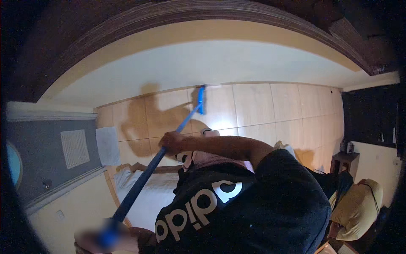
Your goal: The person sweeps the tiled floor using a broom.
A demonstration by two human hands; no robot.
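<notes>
A long blue-handled floor tool slants from the lower left up to the tiled floor. Its narrow blue bar-shaped head rests on the tiles close to the wall; whether it is a broom or a squeegee I cannot tell. Partway down the handle, my right hand is closed around it, the arm reaching across from the right. At the handle's upper end, my left hand grips it near the lower left edge, though this spot is blurred.
Pale wall borders the tiled floor. To the left are a grey door with a vent, a white mat and a white-covered bed. On the right stand a small dark cabinet and a yellow cushion-like item.
</notes>
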